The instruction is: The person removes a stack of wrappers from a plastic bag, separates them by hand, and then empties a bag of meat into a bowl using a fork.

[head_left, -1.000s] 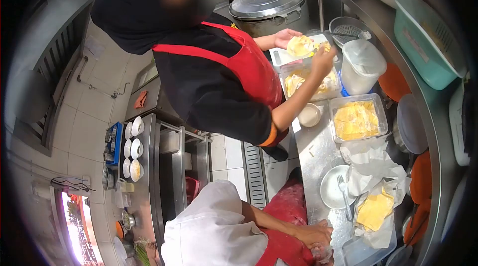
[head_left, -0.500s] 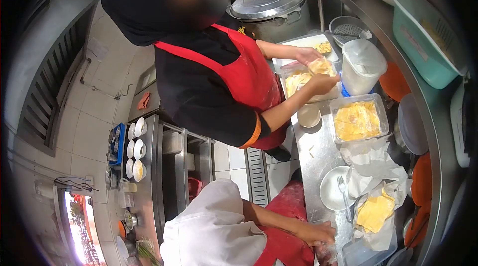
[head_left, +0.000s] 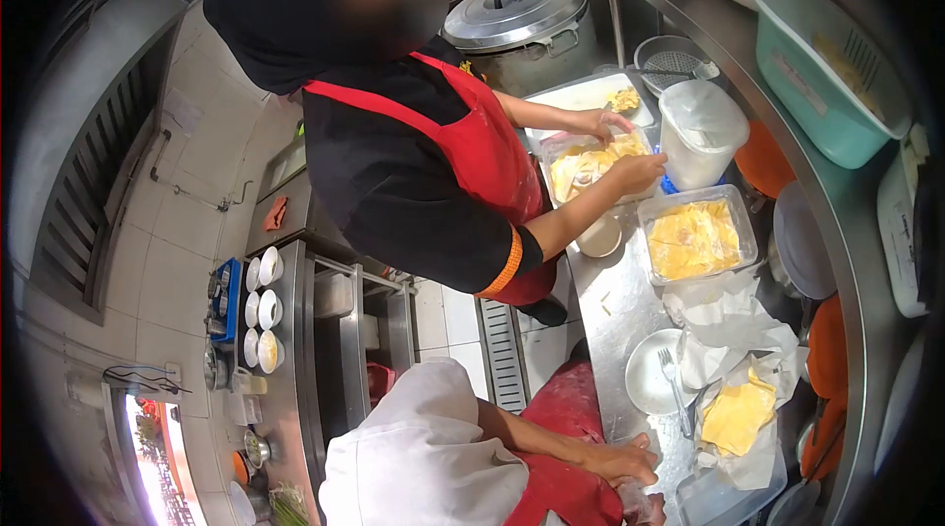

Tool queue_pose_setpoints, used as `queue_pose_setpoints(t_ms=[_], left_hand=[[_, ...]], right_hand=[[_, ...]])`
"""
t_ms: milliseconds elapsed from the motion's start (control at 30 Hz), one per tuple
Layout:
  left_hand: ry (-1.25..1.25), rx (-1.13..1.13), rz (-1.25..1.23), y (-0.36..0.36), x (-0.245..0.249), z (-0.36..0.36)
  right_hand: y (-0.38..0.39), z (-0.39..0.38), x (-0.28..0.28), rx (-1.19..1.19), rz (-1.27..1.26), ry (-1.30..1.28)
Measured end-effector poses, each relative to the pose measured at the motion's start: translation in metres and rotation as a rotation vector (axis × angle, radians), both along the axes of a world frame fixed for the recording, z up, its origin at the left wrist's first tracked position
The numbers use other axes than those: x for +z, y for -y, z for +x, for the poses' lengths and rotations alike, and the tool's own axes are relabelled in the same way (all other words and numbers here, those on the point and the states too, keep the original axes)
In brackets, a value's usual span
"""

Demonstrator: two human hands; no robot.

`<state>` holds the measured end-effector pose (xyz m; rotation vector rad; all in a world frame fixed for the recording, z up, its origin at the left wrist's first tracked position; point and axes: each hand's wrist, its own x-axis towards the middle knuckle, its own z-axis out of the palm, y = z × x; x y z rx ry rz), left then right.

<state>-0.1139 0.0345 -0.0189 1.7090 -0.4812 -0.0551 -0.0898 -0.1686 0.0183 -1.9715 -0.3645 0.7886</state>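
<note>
My left hand (head_left: 623, 462), below a white sleeve, is at the bottom of the view beside the steel counter. Its fingers are bent and pinched together close to my right hand (head_left: 645, 508), which is cut by the lower edge. A small pale thing may be between them, but I cannot make it out. Just right of my hands is a clear plastic container (head_left: 724, 501). Above it, yellow dough sheets (head_left: 736, 415) lie on crumpled white paper (head_left: 778, 339). A white plate (head_left: 650, 373) with a fork (head_left: 677, 390) on it stands nearby.
A co-worker in a red apron (head_left: 482, 162) handles yellow sheets over a plastic box (head_left: 583, 167). Another box of sheets (head_left: 696, 236), a beige bowl (head_left: 600, 236) and a white tub (head_left: 701, 132) stand along the counter (head_left: 615, 329). A steel shelf (head_left: 837, 260) overhangs the right side.
My hands have shifted slightly, with the left fingers more bent. The co-worker has lowered a yellow sheet towards the box. The whole view has moved a little.
</note>
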Motion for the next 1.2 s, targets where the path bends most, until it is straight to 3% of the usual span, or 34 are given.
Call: queue_pose_setpoints(t_ms=[167,267,367,467,567,767,867,967,1000,1100,1133,1200], left_hand=[[0.032,0.066,-0.153,0.001,-0.013,0.001],[-0.096,-0.166,0.046,-0.008,-0.012,0.003],[-0.117,-0.220,-0.127,-0.004,-0.015,0.008],[-0.090,-0.339,-0.068,0.001,-0.014,0.008],[-0.100,-0.305,-0.223,0.010,-0.029,0.004],[0.037,-0.364,0.118,-0.004,-0.012,0.012],[0.158,-0.280,0.193,-0.015,-0.008,0.006],[0.172,-0.231,0.228,-0.026,-0.005,0.002],[0.152,-0.210,0.226,-0.032,-0.001,0.000],[0.151,-0.208,0.166,-0.027,-0.008,-0.006],[0.163,-0.183,0.135,-0.030,-0.008,-0.005],[0.154,-0.137,0.118,-0.032,-0.007,-0.005]], right_hand=[[0.003,0.000,0.004,-0.003,-0.009,-0.010],[0.010,0.000,0.007,-0.011,-0.019,-0.014],[0.016,-0.002,0.011,-0.016,-0.013,-0.020],[0.023,-0.005,0.014,-0.034,-0.010,-0.021],[0.028,-0.007,0.016,-0.040,-0.006,-0.026],[0.016,-0.003,0.046,0.073,0.066,-0.023],[0.039,-0.018,0.021,0.022,-0.084,-0.196],[0.040,-0.023,0.021,-0.036,0.007,-0.090],[0.039,-0.025,0.020,-0.020,-0.048,0.131],[0.045,-0.020,0.021,0.159,-0.073,0.026],[0.043,-0.016,0.031,0.194,-0.205,-0.071],[0.053,-0.017,0.018,0.147,-0.091,-0.075]])
